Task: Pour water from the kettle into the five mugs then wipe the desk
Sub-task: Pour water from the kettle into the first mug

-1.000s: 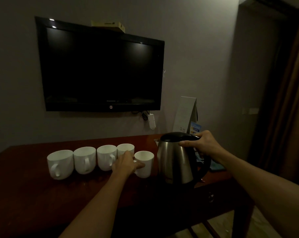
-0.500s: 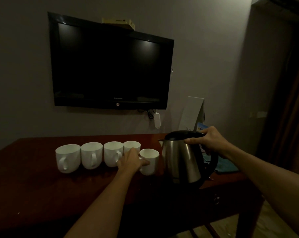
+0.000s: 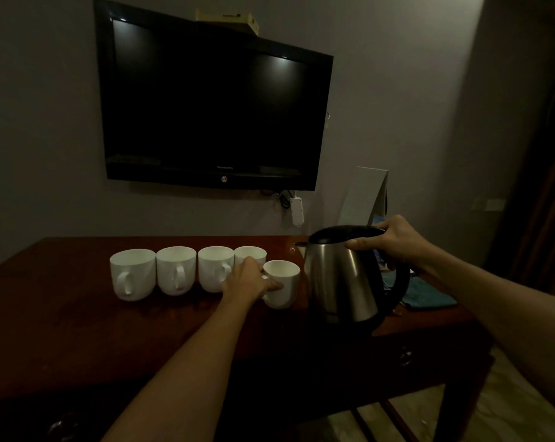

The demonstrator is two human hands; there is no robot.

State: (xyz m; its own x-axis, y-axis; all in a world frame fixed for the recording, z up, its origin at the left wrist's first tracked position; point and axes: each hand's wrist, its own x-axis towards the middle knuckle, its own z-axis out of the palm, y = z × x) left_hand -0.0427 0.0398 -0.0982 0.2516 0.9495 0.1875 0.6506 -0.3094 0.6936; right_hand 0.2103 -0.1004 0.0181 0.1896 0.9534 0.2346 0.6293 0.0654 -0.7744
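Observation:
A steel kettle [image 3: 343, 282] with a black lid stands on the dark wooden desk [image 3: 62, 330], right of centre. My right hand [image 3: 394, 240] grips its handle at the top. Several white mugs stand in a row: the leftmost mug [image 3: 132, 274], a second mug [image 3: 175, 270], a third mug [image 3: 215, 268] and a fourth mug [image 3: 250, 254] partly hidden behind my hand. A fifth mug [image 3: 284, 283] stands slightly forward, next to the kettle. My left hand [image 3: 249, 280] holds this mug by its handle side.
A blue cloth [image 3: 426, 295] lies on the desk behind the kettle, to the right. A black television [image 3: 212, 100] hangs on the wall above. A white folded card [image 3: 368, 196] stands at the back right. The desk's right edge drops to the floor.
The view has shifted a little, so everything sits further right in the frame. My hands keep their holds on the mug and the kettle handle.

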